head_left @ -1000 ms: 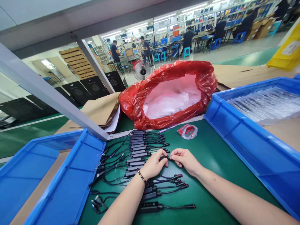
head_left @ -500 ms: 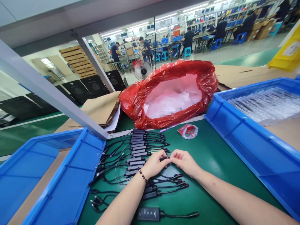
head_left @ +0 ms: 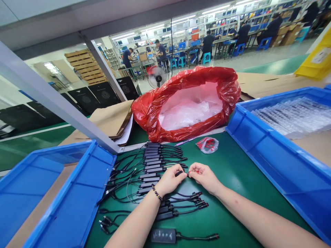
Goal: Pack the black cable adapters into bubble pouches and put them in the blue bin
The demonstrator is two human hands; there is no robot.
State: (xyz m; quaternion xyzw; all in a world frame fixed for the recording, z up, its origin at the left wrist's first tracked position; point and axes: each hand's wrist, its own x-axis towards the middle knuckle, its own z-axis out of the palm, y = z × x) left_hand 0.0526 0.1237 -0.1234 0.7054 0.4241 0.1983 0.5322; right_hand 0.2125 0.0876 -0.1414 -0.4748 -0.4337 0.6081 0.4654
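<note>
Brightness: we see an evenly bright scene with no dim corners.
Source: we find long strip lights (head_left: 152, 28) on the hall ceiling, so the light falls from above.
Shadows: we see only faint, soft ones under the left hand (head_left: 169, 179) and right hand (head_left: 204, 176) on the green worktop (head_left: 232, 172).
Glare: we note a white sheen on the folds of the red bag (head_left: 227, 86).
Distortion: we see the wide lens slant the grey beam (head_left: 51, 100) and stretch the blue bin (head_left: 271, 155) towards the edge.
Focus: we read the black cables (head_left: 155, 165) crisply, while the far workers (head_left: 160, 51) look small and soft.
</note>
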